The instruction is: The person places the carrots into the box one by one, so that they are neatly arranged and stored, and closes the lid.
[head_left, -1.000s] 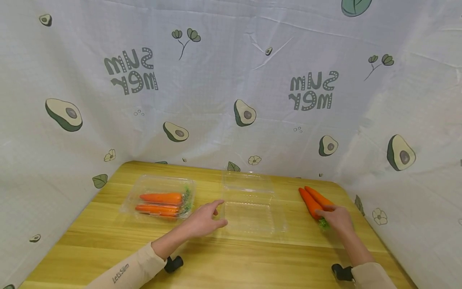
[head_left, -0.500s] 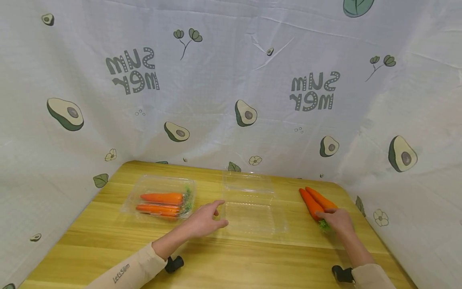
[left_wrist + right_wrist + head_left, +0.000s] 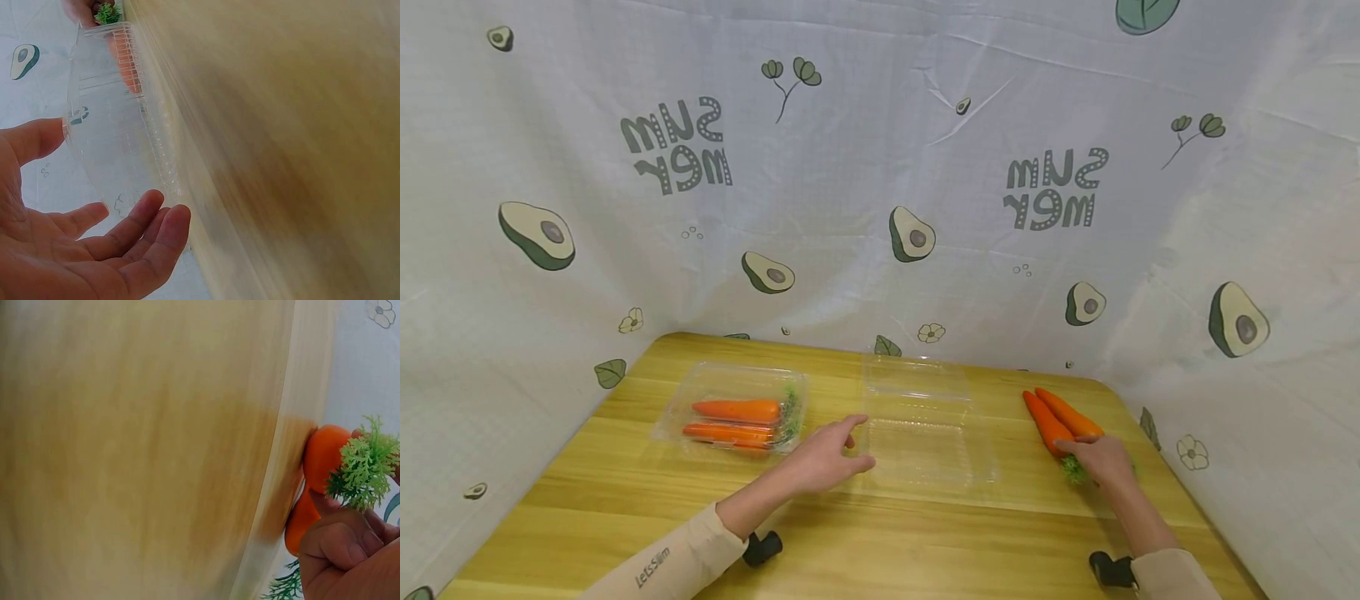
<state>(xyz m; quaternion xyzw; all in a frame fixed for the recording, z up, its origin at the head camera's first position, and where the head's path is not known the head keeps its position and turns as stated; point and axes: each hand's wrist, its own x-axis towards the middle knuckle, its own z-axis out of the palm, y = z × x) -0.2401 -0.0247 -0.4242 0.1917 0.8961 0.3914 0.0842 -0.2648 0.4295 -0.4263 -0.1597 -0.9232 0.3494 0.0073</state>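
Note:
Two orange carrots lie side by side at the right of the table. My right hand pinches the left carrot near its leafy end. The right carrot lies against it, its top partly hidden by the hand. In the right wrist view, a finger reaches under the rounded end of the held carrot, beside the green leaves. My left hand, fingers spread and relaxed, is at the left edge of a clear plastic clamshell box. This box stands with its lid raised at the back and holds nothing.
Another clear plastic box at the left, lid down, has two carrots with green tops inside. The wooden table ends at a white printed curtain at the back and sides.
My right fingers have shifted slightly at the carrots' leafy ends, and a little more green shows there. The left hand and both boxes have stayed put.

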